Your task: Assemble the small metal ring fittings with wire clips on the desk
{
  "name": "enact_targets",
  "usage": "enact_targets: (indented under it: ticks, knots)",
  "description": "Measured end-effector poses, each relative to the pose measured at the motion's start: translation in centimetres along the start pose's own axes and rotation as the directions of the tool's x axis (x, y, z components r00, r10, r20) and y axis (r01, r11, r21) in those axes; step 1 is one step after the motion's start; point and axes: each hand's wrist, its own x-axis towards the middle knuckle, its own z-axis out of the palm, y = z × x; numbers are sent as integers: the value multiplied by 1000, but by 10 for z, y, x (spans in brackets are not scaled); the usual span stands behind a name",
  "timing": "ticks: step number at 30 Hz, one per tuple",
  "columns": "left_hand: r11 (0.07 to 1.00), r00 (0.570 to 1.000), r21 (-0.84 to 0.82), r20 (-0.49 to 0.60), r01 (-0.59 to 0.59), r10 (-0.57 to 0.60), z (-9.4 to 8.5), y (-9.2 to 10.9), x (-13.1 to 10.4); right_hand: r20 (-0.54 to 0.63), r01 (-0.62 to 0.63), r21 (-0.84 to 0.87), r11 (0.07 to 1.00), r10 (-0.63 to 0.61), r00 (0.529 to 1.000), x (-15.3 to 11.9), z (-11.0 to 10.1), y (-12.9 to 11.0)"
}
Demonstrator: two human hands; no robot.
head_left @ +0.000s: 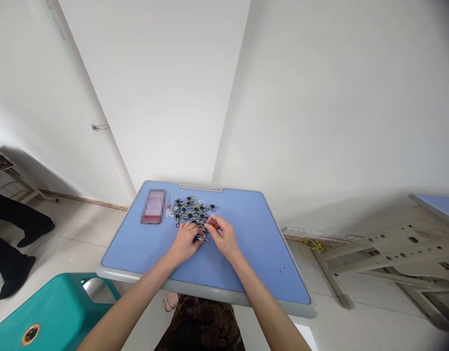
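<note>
A pile of small metal parts with black round pieces lies on the blue desk. On the near side of this pile, my left hand has its fingers closed around one small metal part, low over the desk top. My right hand is beside it, thumb and forefinger pinched together at the pile's right edge. What sits between those right fingertips, if anything, is too small to make out. The fingers partly cover the nearest parts.
A blurred-out phone-like rectangle and a slim tool with a red band lie left of the pile. A green stool stands at the left. Another person's legs show at far left; another desk is at right.
</note>
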Motion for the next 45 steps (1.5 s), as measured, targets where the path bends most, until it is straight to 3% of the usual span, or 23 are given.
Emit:
enact_targets:
  ticks: [15,19,21,24,26,29,32,36,40,45]
  knots:
    - [1000,999,21,-32,-10,11,0,1,0,-63,-63,86,994,69,996,-2,4,-2]
    - [1000,998,21,-55,-4,5,-5,6,2,-143,-95,272,958,137,980,0,1,3]
    - [999,997,-41,-74,-19,16,-9,8,1,-243,-114,389,914,221,944,3,-3,6]
    - [979,993,-195,-108,-60,40,-16,7,1,-386,-117,515,849,351,853,10,-8,12]
    - [957,989,-285,-150,-49,6,-23,3,2,-430,-113,580,807,421,799,13,-11,16]
    - [947,975,-322,-207,6,-76,-40,-8,12,-434,-126,643,756,495,753,17,-13,19]
    - [970,961,-230,-242,79,-136,-64,-24,34,-418,-136,668,732,520,745,18,-12,21]
    - [956,945,138,-241,259,-221,-84,-51,77,-410,-142,659,738,511,755,18,-11,23]
    - [925,948,233,-181,299,-261,-80,-74,111,-425,-153,638,755,510,748,18,-11,25]
    - [891,943,310,-131,332,-306,-61,-88,123,-444,-151,636,757,519,730,17,-14,24]
